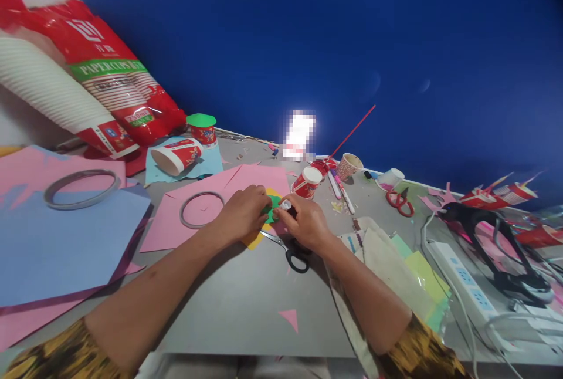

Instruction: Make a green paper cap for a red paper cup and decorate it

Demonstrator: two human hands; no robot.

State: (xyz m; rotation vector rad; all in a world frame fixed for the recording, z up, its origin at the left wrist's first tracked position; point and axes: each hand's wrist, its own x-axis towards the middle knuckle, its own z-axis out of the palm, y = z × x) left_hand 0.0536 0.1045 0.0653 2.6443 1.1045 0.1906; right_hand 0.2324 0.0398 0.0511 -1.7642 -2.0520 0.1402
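My left hand (246,210) is closed, its fingertips on the edge of a small green paper piece (272,215). From the other side my right hand (309,224) is wrapped around a small tube with a round white end (285,205), held at the green paper; its exact kind I cannot make out. Beneath the green piece lies yellow paper (253,242). Black-handled scissors (298,264) rest on the table just below my hands, blades pointing left. A grey ring (183,212) lies on pink paper (165,239) beside my left forearm.
Blue paper (83,244) and another grey ring (55,205) lie at left, below paper cups in a bag (109,68). A red-patterned cup (304,184) stands behind my right hand. Red scissors (402,203), cloth (378,261) and a power strip (461,282) are at right.
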